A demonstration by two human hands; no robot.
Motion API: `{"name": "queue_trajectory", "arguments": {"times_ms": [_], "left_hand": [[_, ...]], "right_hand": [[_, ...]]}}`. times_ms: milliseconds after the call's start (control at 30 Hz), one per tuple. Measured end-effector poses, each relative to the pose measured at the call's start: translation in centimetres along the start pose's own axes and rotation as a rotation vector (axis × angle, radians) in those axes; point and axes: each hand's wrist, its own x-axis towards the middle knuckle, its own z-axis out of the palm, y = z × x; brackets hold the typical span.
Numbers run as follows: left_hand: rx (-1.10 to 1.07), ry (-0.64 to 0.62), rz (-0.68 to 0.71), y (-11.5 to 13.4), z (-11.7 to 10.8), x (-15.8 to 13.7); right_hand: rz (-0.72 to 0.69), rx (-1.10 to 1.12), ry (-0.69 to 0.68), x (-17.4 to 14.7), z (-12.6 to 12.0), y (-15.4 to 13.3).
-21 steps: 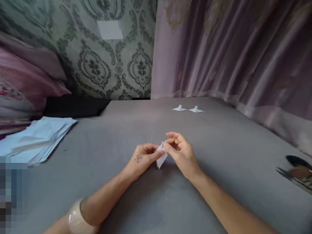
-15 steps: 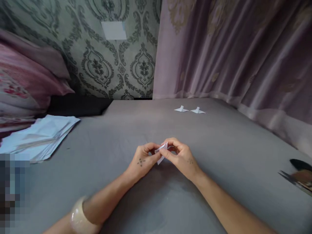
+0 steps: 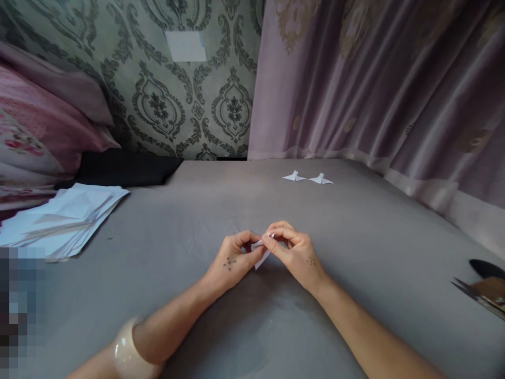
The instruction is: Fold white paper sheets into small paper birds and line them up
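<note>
A small folded piece of white paper (image 3: 262,258) is pinched between my two hands, above the middle of the grey surface. My left hand (image 3: 237,256) grips its left side with thumb and forefinger. On the upper right, my right hand (image 3: 292,251) pinches the paper between thumb and fingers. The fingers cover much of the paper, so its full shape is hidden. Farther back stand two folded white paper figures (image 3: 294,177) with pointed sides, close beside each other.
A stack of white paper sheets (image 3: 74,216) lies at the left, near a black folded item (image 3: 122,168) and pink pillows (image 3: 51,110). Scissors (image 3: 475,295) and a brown and black item lie at the right edge. A curtain (image 3: 355,89) hangs along the back right.
My right thumb and fingers have shifted slightly up and right along the paper and now cover more of its upper part. My left hand has stayed nearly in place.
</note>
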Motion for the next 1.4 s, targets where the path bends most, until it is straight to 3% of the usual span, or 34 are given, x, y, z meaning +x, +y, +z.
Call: {"name": "queue_trajectory", "arguments": {"times_ms": [233, 500, 700, 833, 1100, 1267, 1400], "left_hand": [[-0.087, -0.042, -0.052, 0.0, 0.1, 0.1], [-0.391, -0.128, -0.201, -0.4, 0.3, 0.3], [-0.395, -0.146, -0.263, -0.2, 0.5, 0.3], [-0.376, -0.151, -0.283, 0.1, 0.3, 0.3], [-0.502, -0.107, -0.308, -0.4, -0.4, 0.7], [-0.614, -0.111, -0.276, -0.8, -0.5, 0.9], [-0.512, -0.109, -0.276, -1.0, -0.7, 1.1]], "right_hand": [[-0.028, -0.016, 0.022, 0.0, 0.1, 0.0], [0.037, 0.017, 0.058, 0.1, 0.0, -0.2], [0.111, 0.048, 0.055, 0.1, -0.1, -0.3], [0.072, 0.021, 0.101, 0.0, -0.1, -0.2], [0.342, 0.109, 0.032, 0.3, 0.2, 0.9], [0.404, 0.084, -0.001, 0.1, 0.1, 0.9], [0.45, 0.089, -0.013, 0.2, -0.1, 1.5]]}}
